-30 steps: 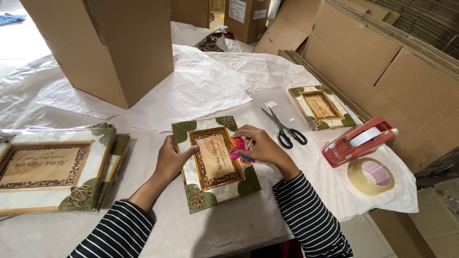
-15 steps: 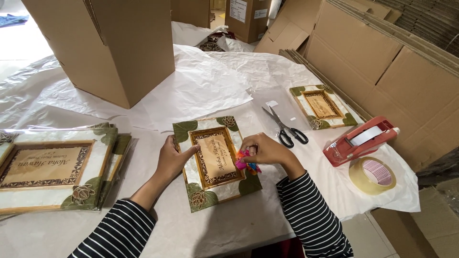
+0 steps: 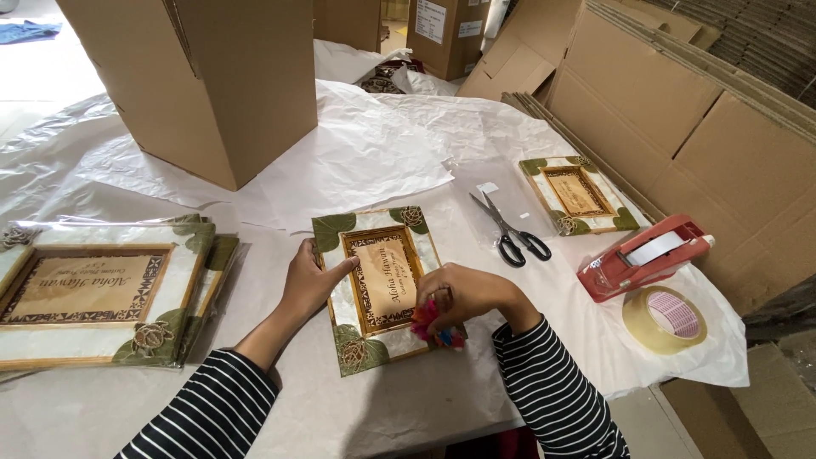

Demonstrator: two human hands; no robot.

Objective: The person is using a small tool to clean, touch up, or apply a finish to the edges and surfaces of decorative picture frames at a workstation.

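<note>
Packing and shipping workroom. Cardboard cartons (image 3: 212, 85) standing on paper-covered table (image 3: 382, 153), flattened cardboard sheets (image 3: 697, 127) leaning along right wall, red tape dispenser (image 3: 642, 257), tape roll (image 3: 665, 320), scissors (image 3: 512, 231) lying beside decorated picture frames (image 3: 85, 293).

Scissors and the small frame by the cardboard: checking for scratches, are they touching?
Apart. The head view shows white paper between the scissors and the small frame.
</note>
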